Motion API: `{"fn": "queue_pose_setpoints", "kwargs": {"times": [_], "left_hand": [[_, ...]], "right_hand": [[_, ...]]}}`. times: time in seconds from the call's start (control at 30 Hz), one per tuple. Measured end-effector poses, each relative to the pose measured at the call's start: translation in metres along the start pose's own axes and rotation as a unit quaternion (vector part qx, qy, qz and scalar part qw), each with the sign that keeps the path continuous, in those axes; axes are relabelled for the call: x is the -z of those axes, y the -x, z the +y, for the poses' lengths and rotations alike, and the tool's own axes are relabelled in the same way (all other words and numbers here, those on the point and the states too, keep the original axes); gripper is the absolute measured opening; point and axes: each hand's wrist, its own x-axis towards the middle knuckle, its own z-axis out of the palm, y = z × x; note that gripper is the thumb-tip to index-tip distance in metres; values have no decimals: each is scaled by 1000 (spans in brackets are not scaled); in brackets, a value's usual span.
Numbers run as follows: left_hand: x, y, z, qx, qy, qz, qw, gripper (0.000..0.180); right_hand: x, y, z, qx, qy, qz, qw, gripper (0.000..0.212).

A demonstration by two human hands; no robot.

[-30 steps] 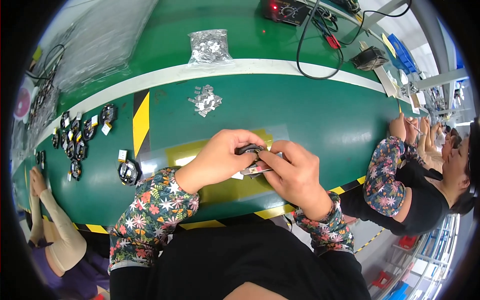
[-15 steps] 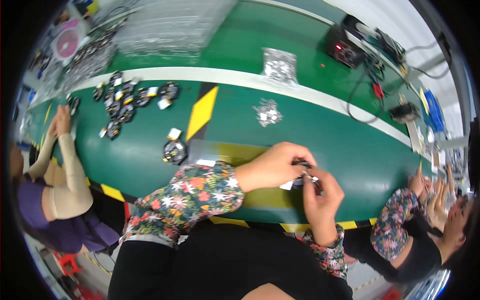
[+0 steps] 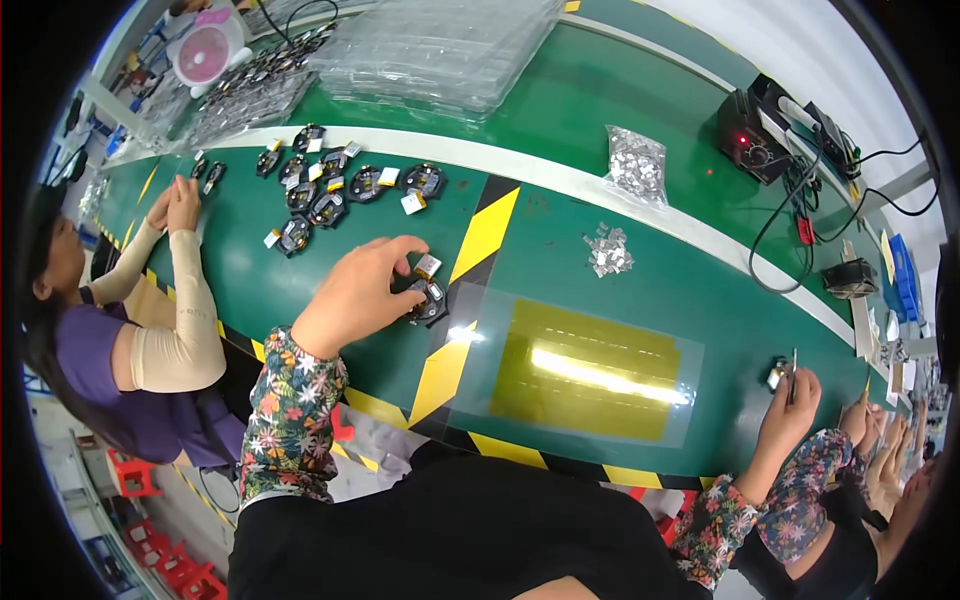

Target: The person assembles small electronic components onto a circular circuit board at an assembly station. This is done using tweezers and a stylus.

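Observation:
My left hand (image 3: 365,295) reaches over a black round electronic module (image 3: 429,302) with a white square piece (image 3: 428,266) attached. Thumb and forefinger stand apart around it, the thumb tip at the module's edge. Far to the right, my right hand (image 3: 790,405) is closed on a slim metal tool (image 3: 794,368), which looks like tweezers and points upward. Just beside those fingers is another small dark module with a pale part (image 3: 777,373); whether the hand touches it, I cannot tell.
Several similar modules (image 3: 327,208) lie at the left. A yellow film sheet (image 3: 590,370) lies before me, beyond it small silver pieces (image 3: 608,250) and a bag (image 3: 637,165) of them. A black powered box (image 3: 750,138) stands far right. Co-workers sit on both sides.
My hands have parted. The left moved left to the round module; the right moved far right and now holds a slim tool. The dark part both hands held has left the middle.

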Motion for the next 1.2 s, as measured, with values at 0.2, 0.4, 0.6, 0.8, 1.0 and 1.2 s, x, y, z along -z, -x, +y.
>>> {"fn": "queue_pose_setpoints", "kwargs": {"times": [0.2,0.4,0.6,0.8,1.0,1.2], "left_hand": [[-12,-18,15,-24,139,-118,983,34],[-68,-34,70,-11,572,-214,792,15],[-101,-30,96,33,649,-195,735,19],[-87,-33,96,-53,569,-154,806,36],[-95,-30,96,-67,556,-130,818,38],[-104,-22,95,-53,571,-165,802,35]], "right_hand": [[-7,-25,-106,18,-313,-37,949,13],[-7,-11,-210,26,-499,-267,824,19],[-14,-11,-200,-130,-578,-300,748,28],[-21,-7,-198,-63,-549,-311,773,35],[-19,-7,-206,167,-396,-132,894,34],[-29,1,-206,200,-356,-95,908,23]]}}
